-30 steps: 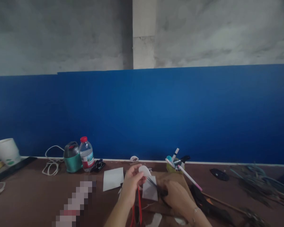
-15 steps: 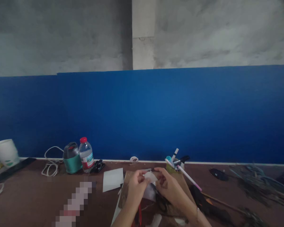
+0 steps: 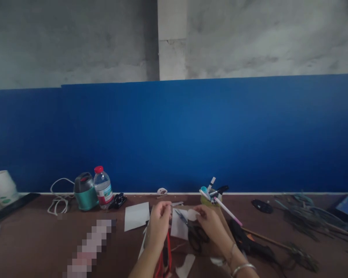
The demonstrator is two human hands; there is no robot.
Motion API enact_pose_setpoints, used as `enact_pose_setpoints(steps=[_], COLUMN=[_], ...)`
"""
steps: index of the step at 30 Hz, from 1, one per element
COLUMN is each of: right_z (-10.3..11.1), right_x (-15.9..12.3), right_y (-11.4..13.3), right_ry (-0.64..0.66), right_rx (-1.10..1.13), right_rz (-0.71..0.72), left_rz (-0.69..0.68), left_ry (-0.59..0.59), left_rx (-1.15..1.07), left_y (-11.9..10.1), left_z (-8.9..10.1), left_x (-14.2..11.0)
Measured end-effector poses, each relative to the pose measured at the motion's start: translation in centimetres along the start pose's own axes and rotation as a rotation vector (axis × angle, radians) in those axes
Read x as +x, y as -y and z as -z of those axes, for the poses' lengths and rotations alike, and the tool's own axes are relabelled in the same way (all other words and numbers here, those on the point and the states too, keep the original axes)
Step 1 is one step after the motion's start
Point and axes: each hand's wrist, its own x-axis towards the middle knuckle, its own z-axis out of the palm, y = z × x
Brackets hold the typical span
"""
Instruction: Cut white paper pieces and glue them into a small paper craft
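My right hand [image 3: 211, 221] pinches a small rounded piece of white paper [image 3: 193, 214] by its right edge. To its left, my left hand [image 3: 160, 221] is closed with the fingertips together; whether anything is in them I cannot make out. Between and below the hands lie black-handled scissors [image 3: 196, 236], blades pointing away to the left across a white paper sheet [image 3: 179, 227]. A red strap-like thing [image 3: 169, 247] lies beside my left wrist. Nearer to me is a white paper scrap [image 3: 185, 266], with brown cardboard [image 3: 201, 247] partly visible underneath.
A pen holder [image 3: 206, 200] with several pens stands behind my right hand. Right of it lie a black glue gun [image 3: 251, 243] and a tangle of stems [image 3: 301, 216]. To the left are a white sheet [image 3: 137, 217], a red-capped bottle [image 3: 103, 189] and a green-and-grey container [image 3: 86, 195].
The scissors have left my right hand and lie on the sheet. The rounded paper piece passed from my left hand to my right. The hands have moved apart, and the view shifted slightly.
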Motion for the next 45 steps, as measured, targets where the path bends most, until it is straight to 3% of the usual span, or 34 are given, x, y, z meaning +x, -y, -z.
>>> enact_pose_setpoints(steps=[7, 20, 24, 29, 33, 40, 45], right_z=[0.0, 0.8, 1.7, 2.9, 2.2, 1.7, 2.5], right_x=[0.1, -0.2, -0.5, -2.0, -3.0, -2.6, -2.0], right_y=[0.2, 1.1, 2.6, 5.4, 5.7, 5.5, 6.3], right_ry=[-0.039, 0.01, 0.028, 0.252, 0.365, 0.314, 0.194], right_rx=[-0.162, -0.298, -0.4, -0.503, -0.605, -0.598, -0.411], right_rz=[0.025, 0.058, 0.068, 0.006, 0.003, -0.003, -0.006], left_rz=[-0.113, -0.154, -0.14, -0.083, -0.067, -0.001, 0.018], left_ry=[0.038, 0.083, 0.098, 0.036, 0.044, 0.077, 0.219], left_rx=[0.072, 0.144, 0.138, 0.101, 0.18, 0.427, 0.746], left_y=[1.3, 1.4, 1.4, 0.2, -0.4, -1.2, -2.0], left_z=[0.4, 0.8, 1.2, 1.9, 1.9, 2.3, 3.6], left_x=[1.0, 1.4, 1.7, 1.9, 2.0, 1.6, -1.7])
